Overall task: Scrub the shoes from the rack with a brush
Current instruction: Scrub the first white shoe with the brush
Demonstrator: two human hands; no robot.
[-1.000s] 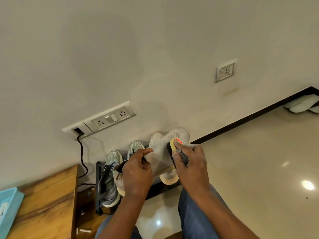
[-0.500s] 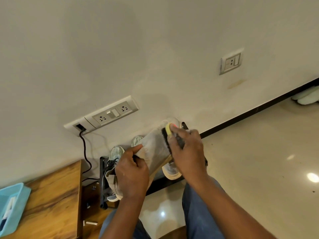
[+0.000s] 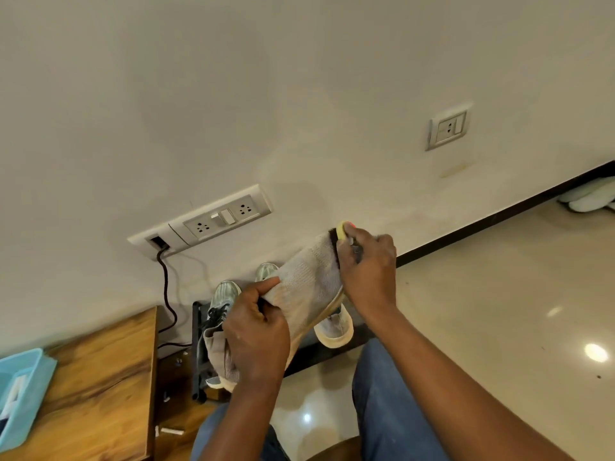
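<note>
Up front in the head view, the left hand (image 3: 256, 331) grips the heel end of a grey knit shoe (image 3: 307, 287), held just above the black rack (image 3: 199, 347). Fingers of the right hand (image 3: 367, 271) curl round a yellow-backed brush (image 3: 340, 231), bristles touching the shoe's toe. Another shoe (image 3: 334, 329) sits on the rack.

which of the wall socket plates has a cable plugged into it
The long socket plate low on the wall above the shoe rack: a black cable hangs from its left end. The small single plate to the right has none.
</note>
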